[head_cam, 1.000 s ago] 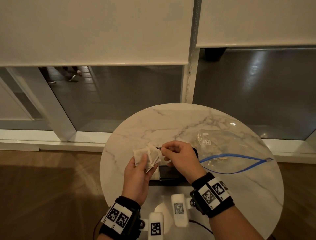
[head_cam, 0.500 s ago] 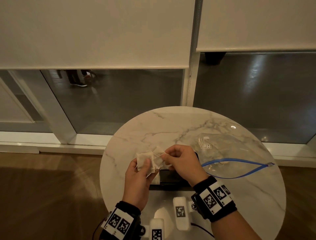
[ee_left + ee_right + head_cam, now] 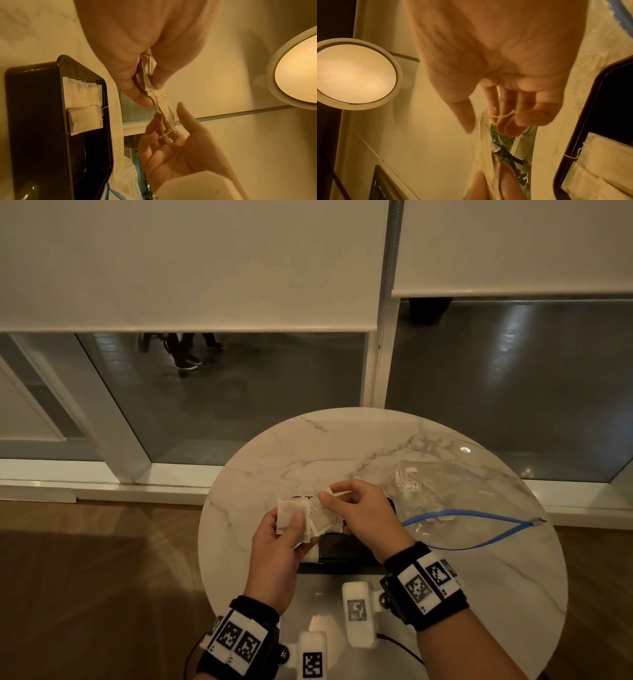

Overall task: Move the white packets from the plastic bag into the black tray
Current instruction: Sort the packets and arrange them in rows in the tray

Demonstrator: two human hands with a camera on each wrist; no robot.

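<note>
My left hand point(image 3: 294, 522) holds a fanned bunch of white packets point(image 3: 291, 510) between thumb and fingers, just above the black tray point(image 3: 342, 553). My right hand point(image 3: 329, 499) pinches the end of one packet in that bunch, and a thin string point(image 3: 503, 116) loops over its curled fingers. In the left wrist view the bunch of packets point(image 3: 154, 93) is gripped edge-on, and the tray point(image 3: 34, 121) has several packets point(image 3: 82, 97) lying flat at one end. The clear plastic bag point(image 3: 455, 494) with a blue zip lies open on the table to the right.
The round marble table point(image 3: 308, 446) stands by a low window with roller blinds. Its edge runs close on the left and front. A round ceiling lamp point(image 3: 354, 73) shows in both wrist views. People's feet point(image 3: 186, 361) pass outside the glass.
Both hands stay above the tray with the packets. The right fingers have shifted a little along the bunch. The head view has tipped slightly upward.
</note>
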